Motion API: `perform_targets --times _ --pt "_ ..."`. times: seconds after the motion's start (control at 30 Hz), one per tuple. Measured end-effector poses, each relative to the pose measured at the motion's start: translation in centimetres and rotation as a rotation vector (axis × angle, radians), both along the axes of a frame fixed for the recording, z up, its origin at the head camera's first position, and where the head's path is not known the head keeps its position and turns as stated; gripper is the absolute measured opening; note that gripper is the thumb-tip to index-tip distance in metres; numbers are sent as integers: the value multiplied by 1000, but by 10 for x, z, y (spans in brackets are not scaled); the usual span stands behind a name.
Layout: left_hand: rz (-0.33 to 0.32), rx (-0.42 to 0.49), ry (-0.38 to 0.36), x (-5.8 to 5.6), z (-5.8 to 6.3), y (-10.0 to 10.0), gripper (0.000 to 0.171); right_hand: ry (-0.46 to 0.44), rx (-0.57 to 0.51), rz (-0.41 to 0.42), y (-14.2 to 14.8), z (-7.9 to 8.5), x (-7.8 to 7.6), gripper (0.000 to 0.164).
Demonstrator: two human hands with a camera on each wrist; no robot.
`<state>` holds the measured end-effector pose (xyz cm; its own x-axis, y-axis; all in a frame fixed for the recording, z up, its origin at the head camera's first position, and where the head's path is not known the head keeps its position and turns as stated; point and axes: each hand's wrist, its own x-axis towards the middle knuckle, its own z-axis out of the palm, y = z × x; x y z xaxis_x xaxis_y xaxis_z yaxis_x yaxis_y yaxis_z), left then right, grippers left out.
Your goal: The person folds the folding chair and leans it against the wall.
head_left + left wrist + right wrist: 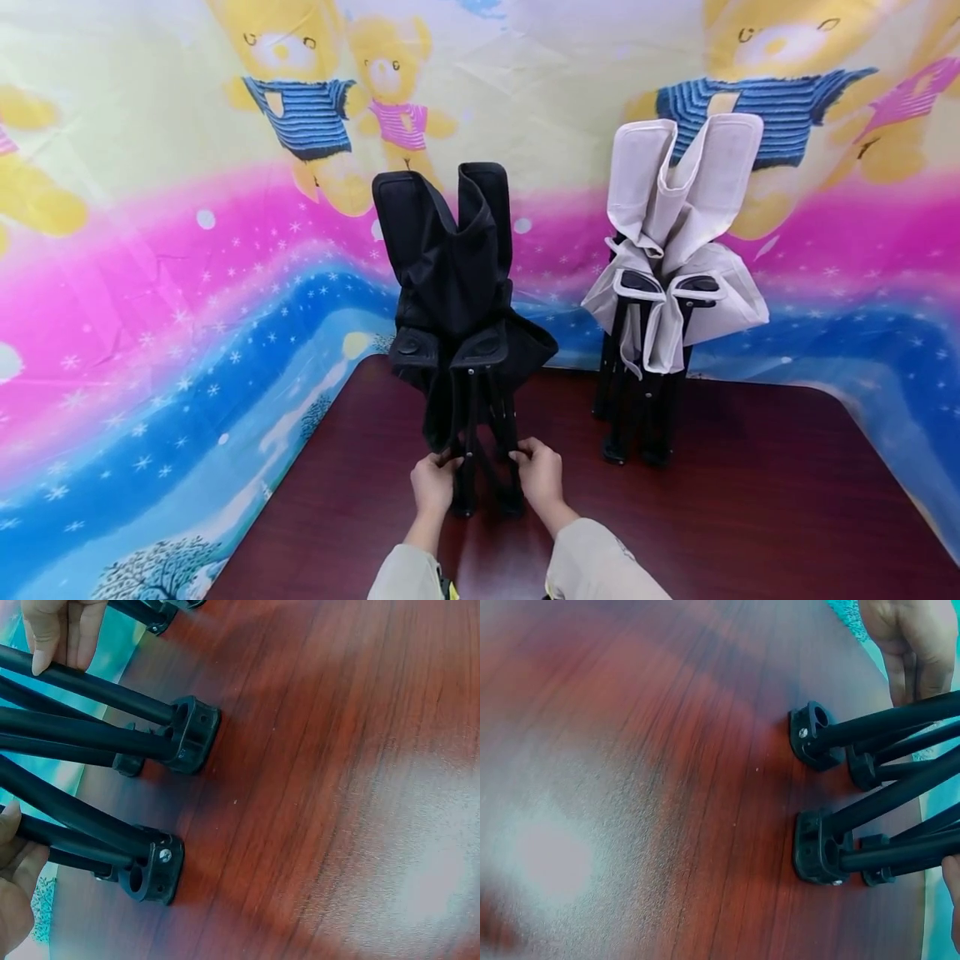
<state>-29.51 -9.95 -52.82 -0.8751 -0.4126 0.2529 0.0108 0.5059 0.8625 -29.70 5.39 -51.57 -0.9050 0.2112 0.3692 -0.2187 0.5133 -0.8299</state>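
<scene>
A black folding chair [453, 283] stands folded upright on the table, its fabric seat and back bunched between the two stiff side panels. Down low, my left hand [433, 485] pinches its left leg with thumb and fingers. On the opposite side my right hand [542, 475] grips the right leg. In the left wrist view the black tube legs [90, 735] end in plastic feet [196, 735] that rest on the wood. The right wrist view shows the left hand [915, 645] at the far leg and only a bit of the right hand [952, 889] at the edge.
A second folding chair with white fabric [675, 242] stands folded at the back right, apart from the black one. Both are on a dark red-brown table [765, 500] with rounded corners. A printed cloth with bears [150, 250] hangs behind the table and down its left side.
</scene>
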Motion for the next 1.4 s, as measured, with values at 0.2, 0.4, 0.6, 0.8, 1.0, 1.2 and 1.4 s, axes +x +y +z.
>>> perform_targets --times 0.2,0.4,0.6,0.8,1.0,1.2,1.4 --pt "-45 166 -62 -6 0 -2 8 -63 -106 -72 -3 2 -3 7" --pt "71 307 -54 -9 -3 5 14 -95 -197 -137 -6 2 -5 8" --pt "179 312 -2 -12 -1 15 13 -89 -196 -200 -8 5 -8 6" --pt "152 349 -36 -19 4 18 11 -102 -182 -198 -4 8 -16 4" --pt "148 342 -52 -24 9 22 12 -154 -191 -158 -4 12 -21 7" --pt "75 346 -110 -26 13 26 21 -225 -170 -127 -3 16 -28 13" --pt "18 342 -156 -28 18 28 29 -285 -170 -69 0 19 -34 19"
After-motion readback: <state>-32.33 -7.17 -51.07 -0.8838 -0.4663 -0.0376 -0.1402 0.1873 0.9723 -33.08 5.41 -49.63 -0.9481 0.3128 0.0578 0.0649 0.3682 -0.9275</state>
